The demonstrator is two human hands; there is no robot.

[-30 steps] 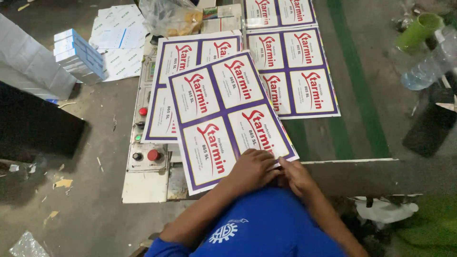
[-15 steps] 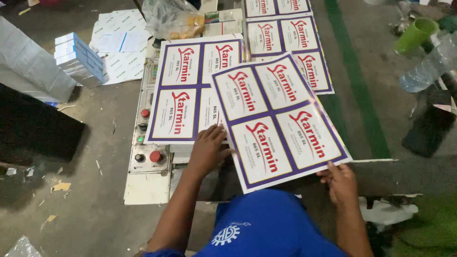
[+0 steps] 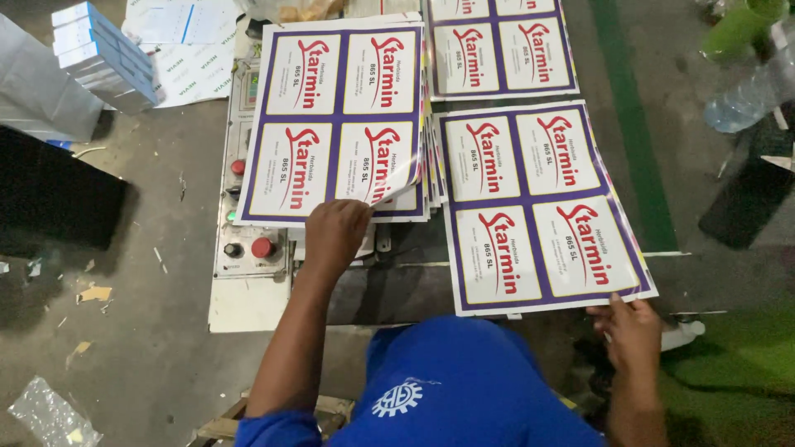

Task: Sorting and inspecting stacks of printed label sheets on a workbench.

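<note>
Two piles of printed sheets lie on a work surface, each sheet carrying four white labels with red lettering in purple frames. My left hand (image 3: 335, 234) rests at the lower edge of the left pile (image 3: 335, 116), fingers curled at the top sheet, whose lower right corner curls up. My right hand (image 3: 633, 333) grips the lower right edge of the sheet on the right (image 3: 538, 207), which lies almost flat with its near edge over the table's front. My blue shirt fills the bottom of the view.
A control panel (image 3: 248, 248) with red and black buttons sits left of the left pile. More printed sheets (image 3: 501, 45) lie at the back. White-and-blue boxes (image 3: 103, 50) stand at far left, a plastic bottle (image 3: 745, 95) at far right, beyond a green floor stripe (image 3: 629, 124).
My right hand has carried one sheet from the middle to the right and lowered it there. My left hand has let go of it and moved onto the left pile.
</note>
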